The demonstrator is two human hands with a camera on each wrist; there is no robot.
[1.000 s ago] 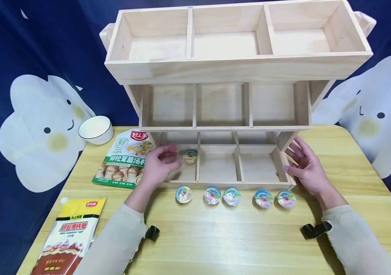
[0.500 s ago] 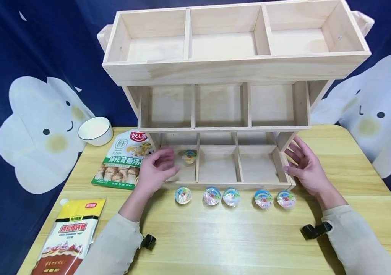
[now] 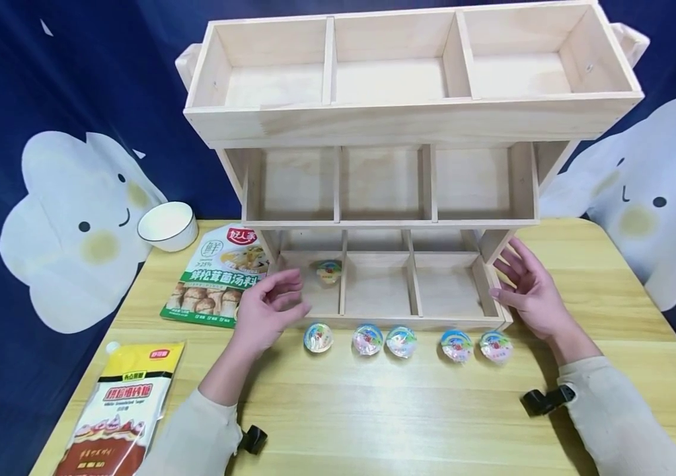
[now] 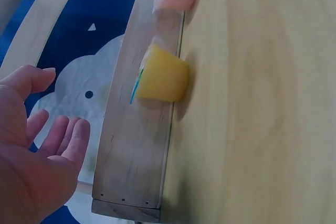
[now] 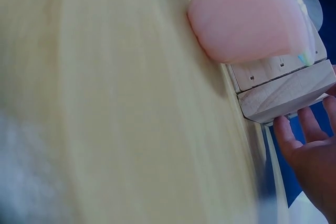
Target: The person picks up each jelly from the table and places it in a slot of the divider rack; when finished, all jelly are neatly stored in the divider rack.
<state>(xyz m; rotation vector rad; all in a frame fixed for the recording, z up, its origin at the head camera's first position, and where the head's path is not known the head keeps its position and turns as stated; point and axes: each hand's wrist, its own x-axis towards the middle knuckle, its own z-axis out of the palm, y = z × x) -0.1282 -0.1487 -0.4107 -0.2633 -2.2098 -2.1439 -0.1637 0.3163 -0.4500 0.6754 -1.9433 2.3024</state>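
My left hand (image 3: 269, 311) hovers by the left front corner of the rack's bottom tray, fingers loosely curved and holding nothing. Inside that tray's left compartment lies a small jelly cup (image 3: 328, 271) with a printed lid. Along the tray's front several more jelly cups stand in a row on the table, among them a yellow one (image 4: 163, 74) and a pink one (image 5: 247, 19). At the other end, my right hand (image 3: 528, 291) rests its fingertips against the right side of the wooden rack (image 3: 421, 322), thumb at its front corner.
Two upper tiers, each with three compartments, rise above the bottom tray; the top one (image 3: 415, 119) juts out widest. At left are a mushroom soup packet (image 3: 213, 277), a white bowl (image 3: 168, 227) and a yellow-topped sugar bag (image 3: 120, 410). A blue curtain (image 3: 94, 59) hangs behind.
My left hand has drawn back from the jelly cup in the left compartment, toward the left and toward me. That cup stays where it was. My right hand has kept its place.
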